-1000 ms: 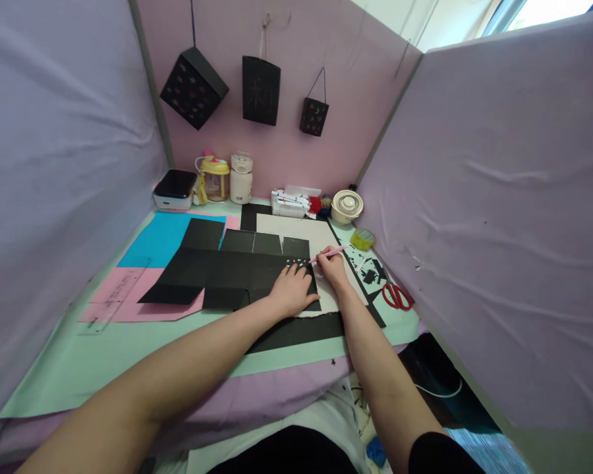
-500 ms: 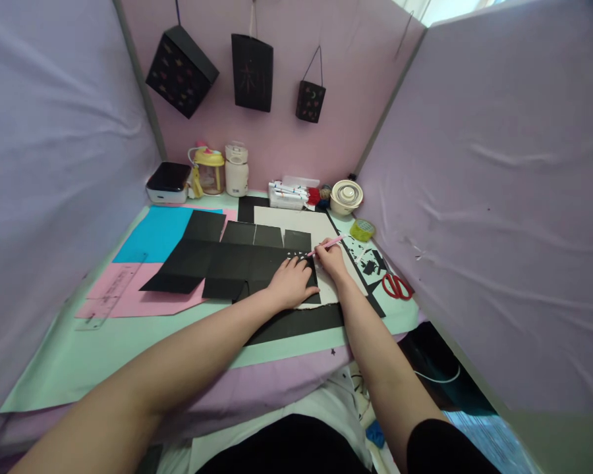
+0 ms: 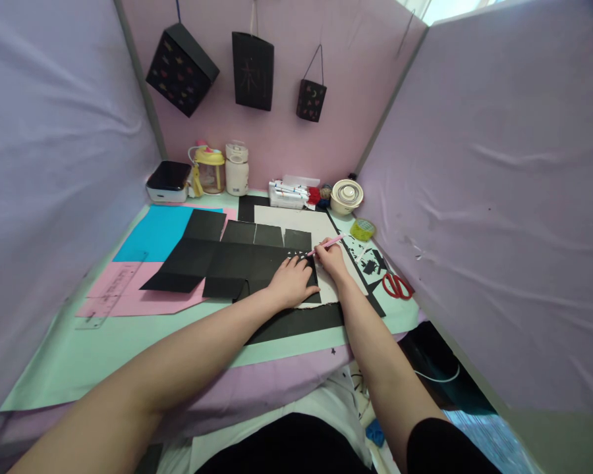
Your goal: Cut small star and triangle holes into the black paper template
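Observation:
A sheet of black card [image 3: 230,266], creased into panels with flaps along its edges, lies across the table over a pale board [image 3: 326,227]. My left hand [image 3: 291,282] presses flat on its right end, fingers spread. Small white-looking cut-outs show in the card just above those fingertips. Pinched in my right hand [image 3: 330,259] is a slim pink pen-shaped craft knife [image 3: 332,241], slanting down to the left. Its tip meets the card beside the row of cut-outs; the blade is too small to make out.
Red-handled scissors [image 3: 396,286], black paper scraps [image 3: 370,263] and green tape [image 3: 362,230] lie on the right. A clear ruler [image 3: 116,289] rests on pink paper [image 3: 153,280] at left. Bottles [image 3: 237,171], a pen box [image 3: 287,195] and bowls [image 3: 346,196] line the back.

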Action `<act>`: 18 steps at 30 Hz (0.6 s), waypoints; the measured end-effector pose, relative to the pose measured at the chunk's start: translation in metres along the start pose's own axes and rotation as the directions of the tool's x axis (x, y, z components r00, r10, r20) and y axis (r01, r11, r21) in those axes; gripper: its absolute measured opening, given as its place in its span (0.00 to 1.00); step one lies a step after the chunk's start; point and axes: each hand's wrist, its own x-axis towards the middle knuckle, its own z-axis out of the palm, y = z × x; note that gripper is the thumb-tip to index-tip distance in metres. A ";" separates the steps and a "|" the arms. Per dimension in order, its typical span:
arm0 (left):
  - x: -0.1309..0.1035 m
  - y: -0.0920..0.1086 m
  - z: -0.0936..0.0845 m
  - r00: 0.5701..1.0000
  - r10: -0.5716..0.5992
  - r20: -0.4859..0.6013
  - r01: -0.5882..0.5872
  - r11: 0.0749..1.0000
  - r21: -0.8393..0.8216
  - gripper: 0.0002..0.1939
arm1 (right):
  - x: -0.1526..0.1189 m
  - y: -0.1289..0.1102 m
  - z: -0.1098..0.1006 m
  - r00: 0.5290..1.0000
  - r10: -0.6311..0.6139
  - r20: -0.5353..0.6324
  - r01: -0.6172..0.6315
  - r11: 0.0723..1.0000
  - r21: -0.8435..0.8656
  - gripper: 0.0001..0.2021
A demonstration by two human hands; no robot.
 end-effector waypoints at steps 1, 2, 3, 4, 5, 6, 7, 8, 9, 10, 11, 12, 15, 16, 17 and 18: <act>0.000 0.000 0.000 1.000 0.000 0.000 0.000 1.000 0.001 0.27 | 0.000 0.000 0.000 1.000 -0.002 0.003 0.002 1.000 0.001 0.06; 0.000 0.000 0.000 1.000 0.000 0.000 0.000 1.000 0.003 0.27 | 0.000 0.000 0.000 1.000 -0.004 0.005 0.004 1.000 0.002 0.05; 0.000 0.000 0.000 1.000 0.000 0.000 0.000 1.000 0.004 0.27 | 0.000 0.000 0.000 1.000 -0.006 0.006 0.006 1.000 0.003 0.05; 0.000 0.000 0.001 1.000 0.000 0.000 0.000 1.000 0.005 0.27 | 0.000 -0.001 0.000 1.000 -0.007 0.007 0.007 1.000 0.002 0.05; 0.000 0.000 0.001 1.000 0.000 0.000 0.000 1.000 0.006 0.27 | 0.000 -0.001 0.000 1.000 -0.008 0.008 0.008 1.000 0.001 0.05; 0.000 0.000 0.001 1.000 0.000 0.000 0.000 1.000 0.006 0.26 | 0.000 -0.001 0.000 1.000 -0.009 0.010 0.009 1.000 0.000 0.05; 0.000 0.000 0.001 1.000 0.000 0.001 0.000 1.000 0.007 0.26 | 0.000 -0.001 0.000 1.000 -0.009 0.011 0.009 1.000 -0.002 0.06; 0.000 0.000 0.001 1.000 0.000 0.003 0.000 1.000 0.008 0.26 | 0.000 -0.001 0.000 1.000 -0.010 0.013 0.010 1.000 -0.004 0.06; 0.000 0.000 0.001 1.000 0.000 0.004 0.000 1.000 0.008 0.26 | 0.000 -0.001 0.000 1.000 -0.010 0.016 0.010 1.000 -0.005 0.06; 0.000 0.000 0.000 1.000 -0.001 0.006 0.001 1.000 0.008 0.26 | 0.000 -0.001 0.000 1.000 -0.010 0.018 0.010 1.000 -0.007 0.06; 0.000 0.000 0.000 1.000 -0.001 0.009 0.000 1.000 0.008 0.26 | -0.001 -0.001 -0.001 1.000 -0.010 0.020 0.010 1.000 -0.008 0.06; 0.000 0.000 0.000 1.000 -0.001 0.011 0.001 1.000 0.008 0.26 | -0.001 -0.002 -0.001 1.000 -0.010 0.021 0.010 1.000 -0.010 0.06; 0.000 0.000 0.000 1.000 -0.001 0.015 0.001 1.000 0.006 0.26 | -0.002 -0.003 -0.001 1.000 -0.009 0.024 0.009 1.000 -0.014 0.06; 0.000 0.000 0.000 1.000 -0.001 0.015 0.001 1.000 0.005 0.26 | -0.002 -0.003 -0.001 1.000 -0.009 0.024 0.009 1.000 -0.015 0.06; 0.000 0.000 0.000 1.000 -0.001 0.015 0.001 1.000 0.004 0.26 | -0.002 -0.004 -0.002 1.000 -0.009 0.025 0.009 1.000 -0.017 0.06; 0.000 0.000 0.000 1.000 -0.001 0.014 0.001 1.000 0.003 0.26 | -0.002 -0.004 -0.002 1.000 -0.008 0.025 0.009 1.000 -0.018 0.06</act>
